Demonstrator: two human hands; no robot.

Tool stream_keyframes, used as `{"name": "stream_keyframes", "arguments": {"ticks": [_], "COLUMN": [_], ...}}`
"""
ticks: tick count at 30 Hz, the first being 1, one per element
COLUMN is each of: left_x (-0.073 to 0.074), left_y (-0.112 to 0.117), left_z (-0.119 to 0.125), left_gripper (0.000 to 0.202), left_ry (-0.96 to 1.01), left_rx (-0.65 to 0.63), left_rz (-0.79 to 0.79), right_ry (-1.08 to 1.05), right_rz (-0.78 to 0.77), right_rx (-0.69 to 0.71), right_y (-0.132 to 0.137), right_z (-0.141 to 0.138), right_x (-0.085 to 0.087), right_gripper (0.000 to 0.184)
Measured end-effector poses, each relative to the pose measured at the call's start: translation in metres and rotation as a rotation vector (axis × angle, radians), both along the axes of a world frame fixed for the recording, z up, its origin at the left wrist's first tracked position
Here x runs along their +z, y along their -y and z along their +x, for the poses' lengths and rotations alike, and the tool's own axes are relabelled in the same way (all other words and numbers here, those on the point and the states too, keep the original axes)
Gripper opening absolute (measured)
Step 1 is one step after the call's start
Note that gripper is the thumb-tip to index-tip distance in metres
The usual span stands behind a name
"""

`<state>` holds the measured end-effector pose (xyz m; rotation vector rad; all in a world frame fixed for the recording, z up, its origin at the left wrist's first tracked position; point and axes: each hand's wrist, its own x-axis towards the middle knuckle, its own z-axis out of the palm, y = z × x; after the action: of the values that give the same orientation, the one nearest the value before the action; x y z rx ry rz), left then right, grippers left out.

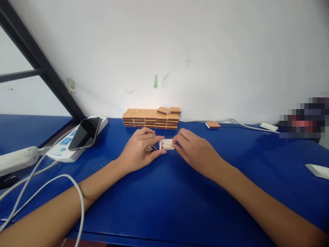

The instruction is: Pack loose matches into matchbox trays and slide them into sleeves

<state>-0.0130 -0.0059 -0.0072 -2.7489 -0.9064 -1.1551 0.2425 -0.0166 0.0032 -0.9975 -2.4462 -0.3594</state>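
Note:
A small white matchbox tray (pixel 167 141) with a few red-headed matches (pixel 168 147) in it is between my hands. My left hand (pixel 138 145) grips the tray's left end between thumb and fingers. At the right end, my right hand (pixel 196 151) is closed in a pinch, its fingertips on the pale ends of the matches. Partly hidden behind my left hand lies a pile of loose matches (pixel 150 150). Beyond both hands, several orange-brown matchboxes (pixel 150 118) are stacked in rows against the wall.
A single matchbox (pixel 213 125) lies to the right of the stack. On the left, a phone (pixel 84 133) rests on a white power strip (pixel 64 152), and a white cable (pixel 79 195) loops over my left forearm. White pieces (pixel 318 171) lie at the right on the blue table (pixel 164 206).

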Motion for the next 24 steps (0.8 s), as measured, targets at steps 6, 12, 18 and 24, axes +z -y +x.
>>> {"name": "stream_keyframes", "arguments": {"ticks": [6,12,18,24], "left_x": [0.003,0.009,0.008,0.005], "left_y": [-0.003,-0.019,-0.027,-0.027], "left_z": [-0.002,-0.016,-0.025,-0.023], "left_gripper": [0.041,0.034,0.028,0.031], "left_ry": [0.024,0.166,0.203,0.183], "left_rx": [0.001,0.249,0.365,0.338], "left_rz": [-0.006,0.044,0.007,0.048], "right_ry": [-0.112,-0.473,-0.340,-0.246], "right_rz": [-0.038,-0.301,-0.573,-0.588], "right_rx": [0.042,-0.068,-0.126,-0.163], "right_y": [0.000,-0.006,-0.016,-0.024], "right_z": [-0.004,-0.015,-0.045,-0.067], "right_x": [-0.002,-0.004,-0.010,-0.015], "right_gripper": [0.012,0.008,0.007,0.002]}}
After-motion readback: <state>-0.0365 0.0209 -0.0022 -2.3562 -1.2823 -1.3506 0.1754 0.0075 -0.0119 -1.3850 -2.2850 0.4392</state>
